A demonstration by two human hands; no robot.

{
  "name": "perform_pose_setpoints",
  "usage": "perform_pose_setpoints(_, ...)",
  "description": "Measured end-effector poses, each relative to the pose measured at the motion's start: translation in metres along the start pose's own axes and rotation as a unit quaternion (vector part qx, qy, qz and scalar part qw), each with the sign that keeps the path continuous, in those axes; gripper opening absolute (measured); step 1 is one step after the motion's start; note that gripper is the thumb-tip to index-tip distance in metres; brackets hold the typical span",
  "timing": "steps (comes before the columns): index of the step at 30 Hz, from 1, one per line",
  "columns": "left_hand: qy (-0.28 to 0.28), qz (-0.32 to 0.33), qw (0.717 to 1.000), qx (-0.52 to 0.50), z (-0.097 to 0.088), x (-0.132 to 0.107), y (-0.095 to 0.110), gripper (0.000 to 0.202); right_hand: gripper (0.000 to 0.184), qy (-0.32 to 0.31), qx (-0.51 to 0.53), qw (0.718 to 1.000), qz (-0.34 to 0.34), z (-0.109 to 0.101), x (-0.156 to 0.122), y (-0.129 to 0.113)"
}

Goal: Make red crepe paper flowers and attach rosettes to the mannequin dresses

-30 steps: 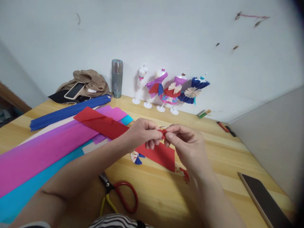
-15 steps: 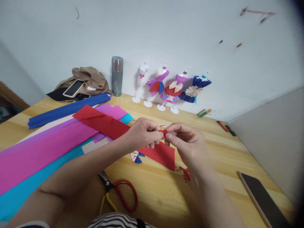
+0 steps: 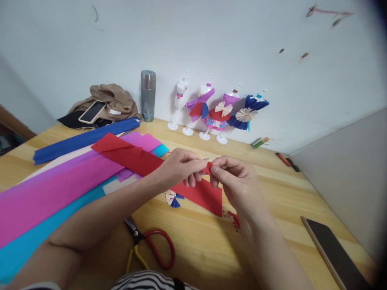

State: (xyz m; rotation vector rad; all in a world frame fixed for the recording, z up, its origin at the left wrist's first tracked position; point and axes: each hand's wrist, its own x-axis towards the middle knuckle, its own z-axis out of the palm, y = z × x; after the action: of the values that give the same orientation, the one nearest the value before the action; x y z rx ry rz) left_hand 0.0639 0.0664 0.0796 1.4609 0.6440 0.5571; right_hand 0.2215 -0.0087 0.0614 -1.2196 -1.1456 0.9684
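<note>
My left hand (image 3: 178, 168) and my right hand (image 3: 234, 181) meet above the wooden table (image 3: 196, 245), both pinching a small folded piece of red paper (image 3: 207, 167) between thumb and fingertips. Under the hands lies a long red crepe paper strip (image 3: 136, 159), its end (image 3: 208, 195) showing below my fingers. A small blue, white and red paper fan (image 3: 173, 199) lies just below my left hand. Small red paper scraps (image 3: 234, 219) lie beside my right wrist.
Pink (image 3: 54, 189), cyan (image 3: 18, 251) and blue (image 3: 81, 139) crepe sheets cover the left. Red-handled scissors (image 3: 151, 247) lie near me. Mini mannequins in paper dresses (image 3: 217, 112), a steel flask (image 3: 148, 95), a phone on cloth (image 3: 92, 111) stand behind. A dark tablet (image 3: 332, 249) lies right.
Both hands have kept pinching the small red piece, with only slight finger shifts. The view has tilted a little.
</note>
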Motion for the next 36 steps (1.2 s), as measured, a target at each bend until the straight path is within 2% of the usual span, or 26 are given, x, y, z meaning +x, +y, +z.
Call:
perform_pose_setpoints(3,0.021,-0.019,1.000,-0.011,-0.0023,0.0014,0.0009,0.022,0.017,0.014,-0.008,1.000,0.006,0.0015,0.0006,-0.0007)
perform_pose_setpoints(7,0.032,0.000,0.997,0.068,-0.0016,-0.0016,0.0009,0.014,0.018,0.015,-0.030,0.999,0.010,0.0037,0.0000,-0.0017)
perform_pose_setpoints(9,0.029,-0.011,0.997,0.077,-0.0001,-0.0026,0.0006,0.012,0.018,0.013,-0.037,0.999,0.006,0.0042,-0.0005,-0.0024)
perform_pose_setpoints(13,0.014,-0.021,0.998,0.056,0.0021,-0.0021,0.0000,0.015,0.007,0.001,-0.036,0.999,-0.030,0.0040,-0.0012,-0.0047)
perform_pose_setpoints(19,0.014,0.023,0.994,0.106,0.0022,-0.0037,-0.0020,0.016,0.005,-0.011,-0.070,0.995,-0.070,0.0045,-0.0015,-0.0048)
perform_pose_setpoints(24,0.002,0.000,0.996,0.089,0.0025,-0.0037,-0.0013,0.015,0.006,-0.012,-0.116,0.988,-0.104,0.0035,-0.0007,-0.0032)
perform_pose_setpoints(27,0.006,-0.026,0.998,0.065,0.0030,-0.0032,0.0006,0.016,0.007,-0.022,-0.160,0.978,-0.134,0.0017,-0.0005,-0.0041)
perform_pose_setpoints(32,0.007,-0.047,0.998,0.029,0.0027,-0.0037,0.0033,0.016,0.010,-0.036,-0.253,0.944,-0.209,-0.0004,-0.0014,-0.0070)
perform_pose_setpoints(36,-0.009,-0.058,0.998,0.000,0.0010,-0.0042,0.0037,0.015,0.013,-0.057,-0.275,0.927,-0.251,-0.0022,-0.0013,-0.0093)
